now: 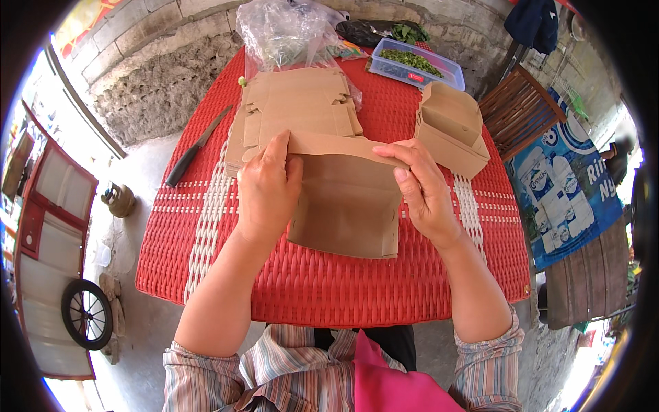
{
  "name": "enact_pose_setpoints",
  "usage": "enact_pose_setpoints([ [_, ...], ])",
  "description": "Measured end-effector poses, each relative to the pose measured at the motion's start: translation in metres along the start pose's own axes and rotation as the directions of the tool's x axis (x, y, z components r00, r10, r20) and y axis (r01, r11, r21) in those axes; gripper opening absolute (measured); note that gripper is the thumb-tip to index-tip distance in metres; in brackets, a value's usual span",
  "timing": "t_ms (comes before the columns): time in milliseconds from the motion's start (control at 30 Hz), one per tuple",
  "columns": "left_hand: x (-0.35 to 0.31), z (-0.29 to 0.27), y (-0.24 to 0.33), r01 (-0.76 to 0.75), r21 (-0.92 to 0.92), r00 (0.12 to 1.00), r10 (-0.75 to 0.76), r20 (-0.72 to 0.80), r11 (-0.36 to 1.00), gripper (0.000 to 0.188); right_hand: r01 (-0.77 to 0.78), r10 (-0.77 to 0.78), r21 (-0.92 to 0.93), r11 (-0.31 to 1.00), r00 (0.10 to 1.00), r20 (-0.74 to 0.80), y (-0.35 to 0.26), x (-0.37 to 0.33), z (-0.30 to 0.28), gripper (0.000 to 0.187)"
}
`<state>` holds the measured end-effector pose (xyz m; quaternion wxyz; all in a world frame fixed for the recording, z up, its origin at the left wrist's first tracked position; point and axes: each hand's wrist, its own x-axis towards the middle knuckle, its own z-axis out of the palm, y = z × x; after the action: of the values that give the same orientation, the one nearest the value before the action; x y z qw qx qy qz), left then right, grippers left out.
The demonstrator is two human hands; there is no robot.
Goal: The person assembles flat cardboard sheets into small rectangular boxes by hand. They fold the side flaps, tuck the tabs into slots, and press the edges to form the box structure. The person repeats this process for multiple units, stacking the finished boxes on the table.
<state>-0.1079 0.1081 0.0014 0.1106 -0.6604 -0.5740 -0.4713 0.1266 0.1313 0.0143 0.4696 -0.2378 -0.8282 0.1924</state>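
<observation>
Between my two hands is a brown cardboard box (347, 199), folded up with its hollow inside facing me. My left hand (269, 185) grips the upper left corner, its index finger stretched along the far flap. At the upper right corner my right hand (427, 189) pinches the same flap between thumb and fingers. Just beyond lies a stack of flat cardboard blanks (295, 103), partly covered by the box and my left hand. Folded cardboard boxes (453, 130) sit together to the right of the stack.
A knife with a dark handle (198, 147) lies left of the stack on the red woven table (329, 295). Toward the back are a clear plastic bag (285, 34) and a plastic tub (446, 72) of chopped greens. A wooden chair (522, 110) stands at the right.
</observation>
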Motion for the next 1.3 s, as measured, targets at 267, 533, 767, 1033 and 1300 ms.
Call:
enact_pose_setpoints([
  [267,0.001,-0.005,0.005,0.072,0.012,0.993,-0.073,0.096,0.997,0.024,-0.130,0.126,0.190,0.973,0.992,0.031,-0.001,-0.002,0.002,0.033],
  [533,-0.003,0.000,0.014,0.183,-0.325,0.982,-0.155,0.109,0.928,0.027,-0.228,0.254,0.393,0.891,0.967,-0.015,0.001,-0.005,0.010,0.044],
  [767,-0.005,-0.009,0.025,0.496,-0.819,0.868,-0.203,0.454,0.290,0.043,-0.316,0.444,0.647,0.695,0.895,-0.040,-0.003,-0.003,0.007,0.049],
  [1033,-0.003,-0.017,0.034,0.433,-0.827,0.901,-0.137,0.412,0.358,0.049,-0.213,0.400,0.782,0.586,0.915,-0.051,-0.003,0.000,0.008,0.053],
  [1300,-0.002,-0.024,0.033,0.427,-0.853,0.902,-0.075,0.426,0.299,0.048,-0.167,0.293,0.712,0.682,0.954,-0.057,-0.010,0.000,0.001,0.059],
])
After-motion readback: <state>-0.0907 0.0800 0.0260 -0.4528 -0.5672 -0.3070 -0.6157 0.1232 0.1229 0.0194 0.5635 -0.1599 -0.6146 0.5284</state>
